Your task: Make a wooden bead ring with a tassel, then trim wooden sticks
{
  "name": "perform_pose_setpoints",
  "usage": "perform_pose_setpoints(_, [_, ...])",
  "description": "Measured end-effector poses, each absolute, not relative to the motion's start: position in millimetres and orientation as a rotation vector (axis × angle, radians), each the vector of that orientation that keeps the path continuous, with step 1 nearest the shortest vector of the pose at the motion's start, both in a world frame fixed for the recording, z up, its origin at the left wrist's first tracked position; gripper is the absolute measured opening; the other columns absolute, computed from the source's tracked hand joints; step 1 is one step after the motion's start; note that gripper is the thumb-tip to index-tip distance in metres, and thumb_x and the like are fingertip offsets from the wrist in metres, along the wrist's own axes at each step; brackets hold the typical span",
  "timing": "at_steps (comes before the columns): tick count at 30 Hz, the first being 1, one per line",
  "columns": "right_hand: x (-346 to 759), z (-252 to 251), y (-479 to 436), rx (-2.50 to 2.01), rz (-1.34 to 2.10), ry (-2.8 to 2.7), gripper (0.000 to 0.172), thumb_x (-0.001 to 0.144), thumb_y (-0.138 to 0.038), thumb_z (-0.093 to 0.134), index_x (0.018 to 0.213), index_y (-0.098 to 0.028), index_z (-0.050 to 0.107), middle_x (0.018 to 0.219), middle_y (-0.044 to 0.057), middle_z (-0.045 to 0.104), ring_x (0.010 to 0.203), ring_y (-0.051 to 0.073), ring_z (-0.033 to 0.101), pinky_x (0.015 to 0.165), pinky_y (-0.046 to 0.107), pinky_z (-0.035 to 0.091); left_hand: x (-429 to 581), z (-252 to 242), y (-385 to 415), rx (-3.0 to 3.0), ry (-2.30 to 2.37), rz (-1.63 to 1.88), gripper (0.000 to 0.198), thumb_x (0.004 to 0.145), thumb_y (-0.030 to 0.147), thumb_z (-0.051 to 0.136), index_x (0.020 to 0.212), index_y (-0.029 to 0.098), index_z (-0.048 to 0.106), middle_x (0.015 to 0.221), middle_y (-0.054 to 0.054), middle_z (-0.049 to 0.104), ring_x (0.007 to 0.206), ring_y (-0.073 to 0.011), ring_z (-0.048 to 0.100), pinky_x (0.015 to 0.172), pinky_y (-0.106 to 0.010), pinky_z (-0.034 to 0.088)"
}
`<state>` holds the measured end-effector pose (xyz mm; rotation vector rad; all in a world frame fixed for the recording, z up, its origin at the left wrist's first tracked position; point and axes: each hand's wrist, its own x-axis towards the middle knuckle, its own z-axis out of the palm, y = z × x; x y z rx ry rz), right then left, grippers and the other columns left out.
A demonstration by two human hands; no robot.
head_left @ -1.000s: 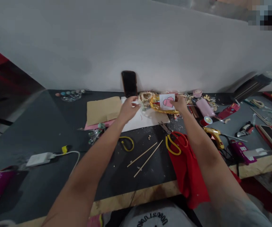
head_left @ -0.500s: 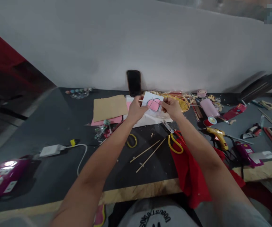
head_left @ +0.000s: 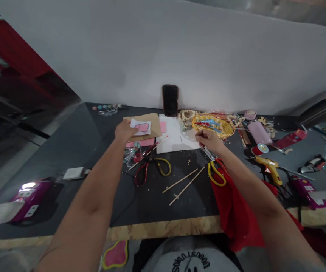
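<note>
My left hand [head_left: 124,130] pinches the left edge of a small white paper [head_left: 146,132] bearing a pink heart-like shape with a dark outline. That paper is over a brown paper sheet [head_left: 156,126], with pink paper [head_left: 143,142] showing below. My right hand [head_left: 208,139] is closed, fingertips together, above the right end of a white sheet [head_left: 168,146]; whatever it may hold is too small to make out. Just below it lie scissors with yellow and red handles [head_left: 217,177]. A yellow basket [head_left: 229,133] with blue and red bits stands behind my right hand.
A phone [head_left: 170,100] leans on the wall. Two thin sticks [head_left: 187,186] and another pair of scissors [head_left: 165,167] lie in front. To the right are a red thread spool [head_left: 260,149], a yellow glue gun [head_left: 269,170] and red cloth [head_left: 236,215].
My left hand has carried the small paper leftward, from above the white sheet to over the brown sheet. My right hand has let go of the paper, and the two hands are farther apart.
</note>
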<state>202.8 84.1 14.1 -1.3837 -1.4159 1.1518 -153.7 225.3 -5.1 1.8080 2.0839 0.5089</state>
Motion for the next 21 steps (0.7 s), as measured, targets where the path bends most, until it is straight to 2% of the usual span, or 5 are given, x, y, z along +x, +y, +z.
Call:
perform_pose_setpoints(4, [212,22,71,-1.431,1.108,-1.517,0.02,0.076,-0.035,0.062,0.084,-0.018,0.058,0.064,-0.005,0.056,0.051,0.009,0.053,0.049,0.023,0.043,-139,14,211,1.842,2.261,0.418,0.068,0.07,0.04,0.073,0.129,0.014,0.052,0.138,-0.027,0.049,0.128,-0.0468,0.045,0.098,-0.06,0.042])
perform_pose_setpoints(7, [227,27,56,-1.484,1.058,-1.591,0.02,0.08,-0.035,0.058,0.09,-0.018,0.058,0.068,-0.003,0.058,0.054,0.011,0.054,0.052,0.024,0.044,-116,36,191,1.97,2.211,0.483,0.066,0.077,0.041,0.067,0.136,0.018,0.048,0.143,-0.025,0.044,0.131,-0.0478,0.04,0.099,-0.064,0.038])
perform_pose_setpoints(14, [241,20,4,-1.824,0.639,-2.068,0.016,0.09,-0.024,0.052,0.099,-0.017,0.064,0.09,0.005,0.07,0.079,0.016,0.063,0.073,0.026,0.044,-19,42,94,2.423,1.305,0.043,0.029,0.086,0.029,0.055,0.11,0.02,0.066,0.112,-0.007,0.07,0.105,-0.0243,0.063,0.088,-0.033,0.047])
perform_pose_setpoints(17, [239,16,-15,-2.001,0.509,-2.154,0.018,0.093,-0.022,0.05,0.102,-0.017,0.064,0.098,0.007,0.07,0.088,0.018,0.064,0.079,0.026,0.043,6,22,54,2.471,1.099,-0.186,0.019,0.084,0.026,0.057,0.097,0.022,0.069,0.108,-0.006,0.071,0.102,-0.024,0.064,0.082,-0.031,0.047])
perform_pose_setpoints(21, [237,10,-29,-2.151,0.345,-2.182,0.02,0.094,-0.024,0.051,0.106,-0.015,0.063,0.105,0.011,0.068,0.1,0.022,0.062,0.088,0.03,0.043,11,7,36,2.47,1.278,-0.19,0.016,0.087,0.024,0.054,0.096,0.02,0.067,0.104,-0.009,0.07,0.097,-0.0255,0.065,0.076,-0.032,0.046])
